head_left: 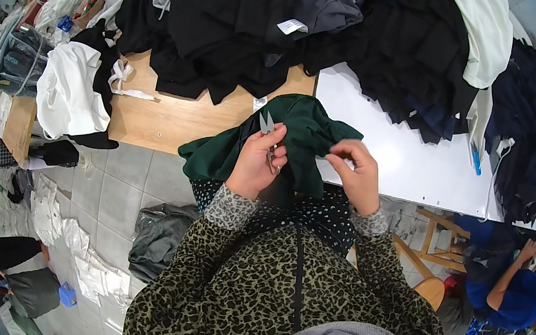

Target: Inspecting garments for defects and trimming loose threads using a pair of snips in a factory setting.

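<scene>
A dark green garment [303,120] lies bunched over the table's front edge and my lap. My left hand [257,162] is closed round a pair of thread snips [270,136], their pointed blades sticking up and away from me over the cloth. At the garment's right edge is my right hand [358,175], its thumb and forefinger drawn together in a pinch. Whatever lies between those fingertips is too small to make out. A small white label [259,104] shows at the garment's far side.
Black garments [227,28] are heaped along the table's back, with a grey one [326,1] on top. A white garment [73,91] lies left, dark clothes [533,132] right. A blue-handled tool [476,160] rests on the white tabletop [416,163]. Co-workers sit at both sides.
</scene>
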Demonstrator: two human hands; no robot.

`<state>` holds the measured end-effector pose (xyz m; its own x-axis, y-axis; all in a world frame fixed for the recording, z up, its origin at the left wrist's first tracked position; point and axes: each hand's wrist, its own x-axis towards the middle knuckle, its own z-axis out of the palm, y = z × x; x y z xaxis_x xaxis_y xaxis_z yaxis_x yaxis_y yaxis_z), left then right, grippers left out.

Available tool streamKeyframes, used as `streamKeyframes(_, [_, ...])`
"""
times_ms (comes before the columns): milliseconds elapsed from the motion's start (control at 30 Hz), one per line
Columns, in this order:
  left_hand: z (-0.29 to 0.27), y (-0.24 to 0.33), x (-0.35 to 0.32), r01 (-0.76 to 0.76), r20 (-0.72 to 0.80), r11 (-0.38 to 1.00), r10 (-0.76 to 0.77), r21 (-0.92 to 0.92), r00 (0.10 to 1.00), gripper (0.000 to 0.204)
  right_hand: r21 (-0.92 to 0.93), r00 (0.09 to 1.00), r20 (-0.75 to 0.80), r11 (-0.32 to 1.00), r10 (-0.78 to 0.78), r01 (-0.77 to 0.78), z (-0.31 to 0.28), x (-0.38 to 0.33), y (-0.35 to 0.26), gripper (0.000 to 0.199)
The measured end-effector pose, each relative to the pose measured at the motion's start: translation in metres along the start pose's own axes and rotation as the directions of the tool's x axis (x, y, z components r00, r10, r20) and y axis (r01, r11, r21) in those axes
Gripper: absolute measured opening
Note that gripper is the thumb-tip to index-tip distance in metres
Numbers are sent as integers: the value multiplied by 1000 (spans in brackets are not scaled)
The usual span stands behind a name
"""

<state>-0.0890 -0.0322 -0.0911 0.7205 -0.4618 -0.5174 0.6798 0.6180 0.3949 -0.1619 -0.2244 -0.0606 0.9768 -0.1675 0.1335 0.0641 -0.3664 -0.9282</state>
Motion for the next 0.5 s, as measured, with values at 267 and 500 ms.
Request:
streamKeyframes(267, [24,24,-16,-238,208,886,166,398,964,15,-374,918,340,925,203,-66,-10,62,70,28])
streamKeyframes(500, [15,62,-36,-502,460,411,204,761,864,12,593,906,407,723,111,-355,-74,78,22,25])
